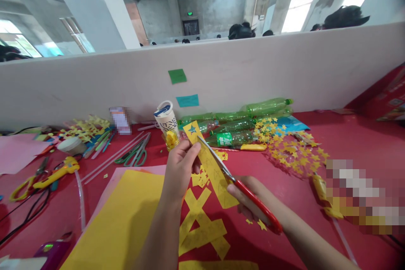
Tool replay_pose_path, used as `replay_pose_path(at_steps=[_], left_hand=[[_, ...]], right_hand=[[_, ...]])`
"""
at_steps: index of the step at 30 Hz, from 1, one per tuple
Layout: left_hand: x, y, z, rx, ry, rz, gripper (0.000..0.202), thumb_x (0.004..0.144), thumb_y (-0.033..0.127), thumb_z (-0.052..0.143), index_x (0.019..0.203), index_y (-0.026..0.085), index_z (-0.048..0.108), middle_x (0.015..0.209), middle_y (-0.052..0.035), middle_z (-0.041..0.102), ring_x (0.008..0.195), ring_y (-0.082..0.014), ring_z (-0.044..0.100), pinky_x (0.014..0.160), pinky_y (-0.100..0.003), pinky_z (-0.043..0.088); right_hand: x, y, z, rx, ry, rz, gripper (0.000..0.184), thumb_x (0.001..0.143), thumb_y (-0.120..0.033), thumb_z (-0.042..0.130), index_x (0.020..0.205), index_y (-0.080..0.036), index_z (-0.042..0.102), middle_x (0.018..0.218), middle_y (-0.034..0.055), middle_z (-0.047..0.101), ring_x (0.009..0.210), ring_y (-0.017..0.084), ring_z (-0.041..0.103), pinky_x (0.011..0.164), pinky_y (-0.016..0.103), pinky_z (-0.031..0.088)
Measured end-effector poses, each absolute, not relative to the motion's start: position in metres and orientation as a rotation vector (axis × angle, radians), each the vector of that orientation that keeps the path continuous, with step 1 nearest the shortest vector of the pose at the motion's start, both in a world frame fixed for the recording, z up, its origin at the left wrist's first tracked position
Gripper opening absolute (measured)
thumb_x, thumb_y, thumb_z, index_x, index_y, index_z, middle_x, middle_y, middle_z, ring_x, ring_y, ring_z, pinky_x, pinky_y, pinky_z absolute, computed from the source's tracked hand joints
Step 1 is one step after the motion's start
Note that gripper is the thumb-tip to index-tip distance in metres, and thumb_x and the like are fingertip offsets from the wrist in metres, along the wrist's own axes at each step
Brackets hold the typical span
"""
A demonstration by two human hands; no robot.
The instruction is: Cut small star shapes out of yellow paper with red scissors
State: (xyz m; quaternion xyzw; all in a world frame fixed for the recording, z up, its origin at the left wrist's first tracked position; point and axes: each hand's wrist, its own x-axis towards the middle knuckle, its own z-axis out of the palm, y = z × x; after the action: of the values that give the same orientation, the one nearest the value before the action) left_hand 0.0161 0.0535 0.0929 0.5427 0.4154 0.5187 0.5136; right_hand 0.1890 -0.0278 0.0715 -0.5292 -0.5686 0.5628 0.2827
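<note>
My left hand (182,166) pinches a yellow paper strip (218,183) between thumb and fingers and holds it tilted above the table. Near the strip's top end shows a dark teal star shape; I cannot tell whether it is a hole or a drawing. Faint star outlines run down the strip. My right hand (248,196) grips red-handled scissors (253,200), their blades lying along the strip and the tips close to my left thumb. Below, several yellow strips (204,234) lie crossed over each other, with small cut stars (262,224) to their right.
A big yellow sheet (126,219) lies at left. Behind stand a paper cup (166,120) and green plastic bottles (230,126) along the white partition (221,67). Many yellow stars (291,149) spread at right. Green-handled scissors (136,152) and a yellow glue gun (58,173) lie left.
</note>
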Motion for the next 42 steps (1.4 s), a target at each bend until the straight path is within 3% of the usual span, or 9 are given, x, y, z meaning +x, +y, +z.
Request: replay_pose_path(at_steps=[14,19,25,30,33,36,42], left_hand=[[0.010,0.056,0.093,1.417,0.995,1.193,0.028,0.085,0.032,0.057,0.062,0.018,0.051,0.048,0.0054,0.047,0.040,-0.0065,0.046,0.040,-0.018,0.035],[0.001,0.059,0.097,1.567,1.020,1.243,0.029,0.087,0.030,0.054,0.061,0.018,0.051,0.054,0.0038,0.052,0.045,-0.0072,0.050,0.046,-0.018,0.039],[0.000,0.061,0.093,1.358,0.911,1.227,0.017,0.084,0.026,0.058,0.070,0.017,0.058,0.054,0.0037,0.056,0.042,-0.0064,0.049,0.041,-0.016,0.038],[-0.001,0.061,0.090,1.223,0.798,1.183,0.014,0.083,0.024,0.059,0.072,0.016,0.062,0.051,0.0037,0.054,0.039,-0.0059,0.046,0.036,-0.015,0.036],[-0.003,0.060,0.090,1.203,0.775,1.155,0.012,0.083,0.024,0.058,0.077,0.015,0.064,0.051,0.0029,0.056,0.038,-0.0067,0.048,0.034,-0.015,0.036],[-0.003,0.060,0.091,1.191,0.757,1.156,0.013,0.083,0.024,0.058,0.076,0.015,0.064,0.051,0.0029,0.056,0.037,-0.0065,0.047,0.033,-0.015,0.036],[-0.001,0.059,0.091,1.148,0.758,1.176,0.015,0.080,0.025,0.060,0.071,0.015,0.064,0.048,0.0029,0.055,0.036,-0.0080,0.048,0.031,-0.017,0.037]], right_hand=[[0.192,-0.025,0.071,-1.406,-1.530,1.512,0.043,0.085,-0.058,0.053,0.067,-0.021,0.039,0.041,-0.0101,0.036,0.034,0.007,0.035,0.035,0.018,0.024],[0.197,-0.025,0.071,-1.410,-1.600,1.452,0.048,0.087,-0.063,0.045,0.064,-0.020,0.039,0.043,-0.0081,0.039,0.036,0.006,0.036,0.036,0.017,0.025],[0.202,-0.027,0.073,-1.377,-1.614,1.481,0.043,0.085,-0.055,0.055,0.066,-0.019,0.042,0.045,-0.0077,0.042,0.037,0.006,0.039,0.037,0.016,0.027],[0.207,-0.031,0.075,-1.322,-1.626,1.538,0.047,0.088,-0.057,0.048,0.061,-0.019,0.042,0.045,-0.0061,0.043,0.039,0.006,0.041,0.038,0.017,0.028],[0.209,-0.031,0.075,-1.330,-1.669,1.531,0.042,0.089,-0.043,0.049,0.056,-0.018,0.042,0.044,-0.0048,0.046,0.038,0.007,0.041,0.040,0.018,0.031],[0.208,-0.030,0.073,-1.371,-1.671,1.525,0.026,0.082,-0.022,0.053,0.059,-0.020,0.040,0.046,-0.0067,0.044,0.041,0.007,0.041,0.040,0.017,0.032],[0.204,-0.024,0.075,-1.385,-1.709,1.382,0.024,0.078,-0.028,0.054,0.061,-0.019,0.041,0.052,-0.0059,0.042,0.046,0.008,0.042,0.041,0.018,0.030]])
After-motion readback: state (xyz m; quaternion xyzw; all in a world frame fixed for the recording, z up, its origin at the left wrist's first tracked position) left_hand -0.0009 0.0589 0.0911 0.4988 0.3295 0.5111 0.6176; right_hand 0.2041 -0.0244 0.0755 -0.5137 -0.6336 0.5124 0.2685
